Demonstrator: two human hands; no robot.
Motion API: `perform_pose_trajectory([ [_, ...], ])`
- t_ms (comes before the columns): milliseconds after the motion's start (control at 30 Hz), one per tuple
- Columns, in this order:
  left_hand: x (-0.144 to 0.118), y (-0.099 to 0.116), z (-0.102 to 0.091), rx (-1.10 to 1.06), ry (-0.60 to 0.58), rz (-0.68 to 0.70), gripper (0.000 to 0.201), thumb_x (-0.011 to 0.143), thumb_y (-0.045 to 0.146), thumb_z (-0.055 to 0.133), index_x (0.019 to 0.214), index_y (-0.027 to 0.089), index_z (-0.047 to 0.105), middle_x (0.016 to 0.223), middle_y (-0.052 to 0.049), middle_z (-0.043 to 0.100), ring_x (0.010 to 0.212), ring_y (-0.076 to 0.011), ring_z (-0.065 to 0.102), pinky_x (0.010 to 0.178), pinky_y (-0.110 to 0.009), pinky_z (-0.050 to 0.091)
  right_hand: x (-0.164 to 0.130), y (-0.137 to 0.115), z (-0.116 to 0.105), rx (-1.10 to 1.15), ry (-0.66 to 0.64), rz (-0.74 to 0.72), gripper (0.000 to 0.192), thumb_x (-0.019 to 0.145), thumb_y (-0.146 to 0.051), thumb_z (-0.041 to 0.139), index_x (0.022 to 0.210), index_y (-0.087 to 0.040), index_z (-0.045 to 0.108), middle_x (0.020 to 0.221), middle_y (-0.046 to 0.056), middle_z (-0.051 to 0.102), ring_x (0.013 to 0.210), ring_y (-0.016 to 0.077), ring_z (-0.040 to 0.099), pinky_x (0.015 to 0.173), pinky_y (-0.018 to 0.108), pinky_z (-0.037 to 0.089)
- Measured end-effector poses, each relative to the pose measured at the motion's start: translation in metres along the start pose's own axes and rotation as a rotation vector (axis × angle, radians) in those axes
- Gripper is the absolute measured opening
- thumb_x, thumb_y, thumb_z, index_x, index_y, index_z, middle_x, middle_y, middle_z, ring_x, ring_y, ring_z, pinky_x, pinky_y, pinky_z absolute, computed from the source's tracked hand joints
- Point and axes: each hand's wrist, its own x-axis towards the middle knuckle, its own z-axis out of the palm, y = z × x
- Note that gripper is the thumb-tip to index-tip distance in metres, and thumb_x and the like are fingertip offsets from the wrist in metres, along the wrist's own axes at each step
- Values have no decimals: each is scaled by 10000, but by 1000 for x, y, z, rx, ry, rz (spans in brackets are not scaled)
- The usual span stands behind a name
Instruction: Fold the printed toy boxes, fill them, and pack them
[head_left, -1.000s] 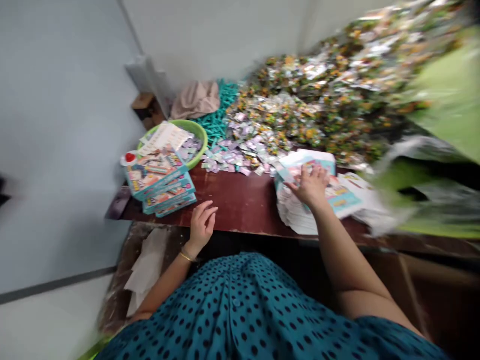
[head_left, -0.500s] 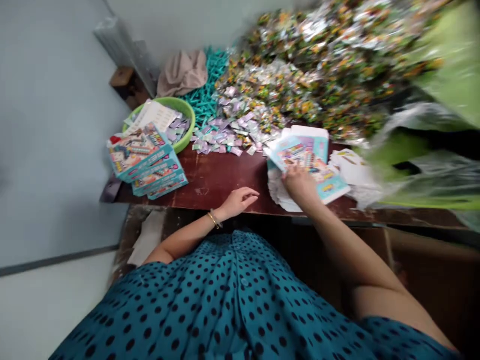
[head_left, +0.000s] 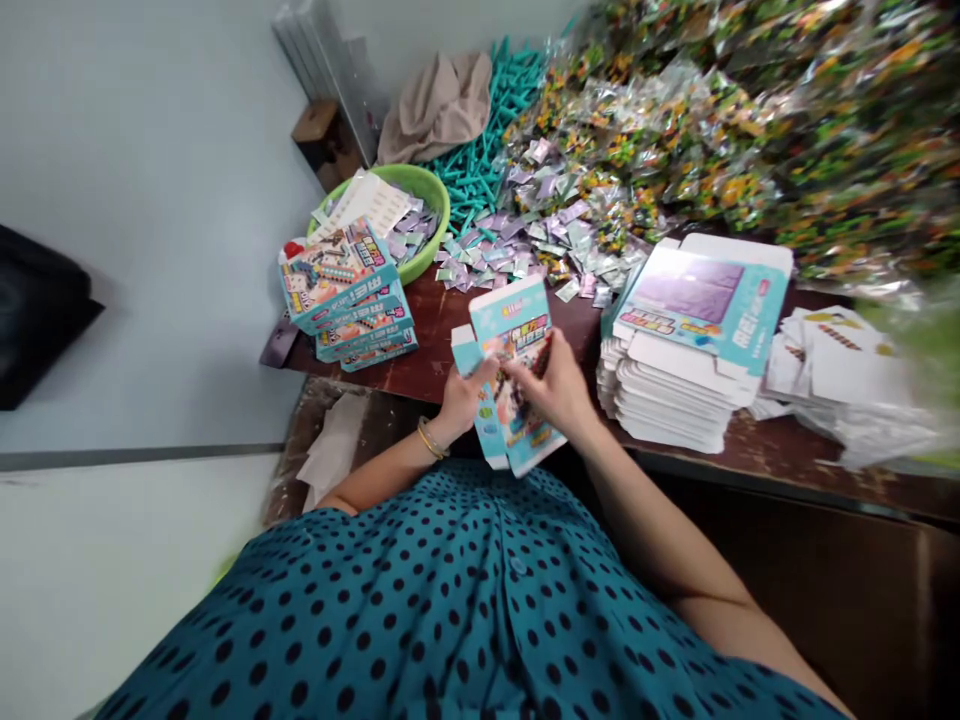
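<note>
A printed turquoise carton (head_left: 517,310) with end flaps sticking out is held in front of my body, just over the table's front edge. My left hand (head_left: 463,400) grips its left side, thumb on the printed face. On the right side my right hand (head_left: 559,385) holds it, thumb across the front and fingers by the edge. To the right lies a thick stack of flattened cartons (head_left: 675,370), the top one showing a purple panel. Several filled boxes (head_left: 345,290) are piled at the left.
Behind the boxes stands a green basket (head_left: 442,205) with sheets and small packets. Small purple packets (head_left: 517,235), teal pieces (head_left: 469,170), a beige cloth (head_left: 439,105) and a heap of clear bags (head_left: 675,150) cover the back. White printed sheets (head_left: 851,360) lie right of the stack.
My right hand has lifted a carton off the stack and brought it left to my body. My left hand has taken hold of it too. The view has shifted.
</note>
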Motion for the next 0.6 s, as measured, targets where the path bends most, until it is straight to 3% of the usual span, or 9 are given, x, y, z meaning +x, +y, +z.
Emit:
perform_pose_trajectory([
  [100, -1, 1, -6, 71, -67, 41, 772, 640, 745, 822, 1171, 196, 709, 1230, -116, 744, 1224, -312, 662, 1097, -428, 486, -10, 10, 20, 282, -115, 161, 610, 941, -643, 571, 1363, -202, 548, 1259, 149, 684, 1102, 310, 665, 1001, 493, 524],
  [200, 13, 9, -10, 149, -169, -20, 707, 659, 666, 860, 1150, 178, 714, 1138, -119, 772, 1137, -325, 704, 1062, -457, 512, -19, 14, 24, 485, 52, 252, 522, 926, -613, 609, 1268, -222, 561, 1234, 102, 689, 1107, 266, 664, 1003, 444, 534],
  [300, 34, 13, -17, 252, -125, 75, 696, 657, 611, 885, 1165, 172, 703, 1110, -121, 776, 1083, -326, 722, 1036, -466, 527, -16, 9, 13, 517, 204, 235, 556, 851, -571, 732, 1255, -233, 554, 1201, 84, 691, 1065, 257, 672, 974, 413, 551],
  [367, 44, 12, -22, 312, -12, 230, 828, 686, 619, 866, 1346, 191, 607, 1237, -132, 735, 1159, -317, 696, 1083, -460, 500, -12, 1, 7, 459, 249, 217, 492, 885, -557, 701, 1235, -236, 572, 1118, 79, 707, 976, 254, 682, 939, 418, 563],
  [467, 46, 11, -28, 421, 65, 399, 1090, 764, 663, 793, 1614, 234, 263, 1524, -168, 535, 1395, -319, 549, 1188, -458, 413, -9, -7, 10, 373, 193, 200, 483, 950, -560, 598, 1301, -232, 550, 1149, 105, 708, 1000, 274, 682, 980, 463, 550],
  [533, 40, 10, -30, 512, 7, 444, 1146, 785, 684, 762, 1652, 261, 144, 1627, -168, 401, 1499, -332, 427, 1233, -467, 361, -10, -4, 19, 378, 107, 192, 630, 929, -570, 620, 1430, -222, 458, 1315, 139, 656, 1151, 297, 652, 1061, 488, 514],
  [600, 30, 6, -30, 543, -97, 449, 1115, 807, 708, 721, 1656, 285, 136, 1650, -153, 368, 1516, -342, 398, 1241, -479, 353, -10, 4, 29, 413, 33, 190, 803, 889, -591, 663, 1523, -209, 354, 1460, 165, 559, 1295, 309, 584, 1141, 500, 461],
])
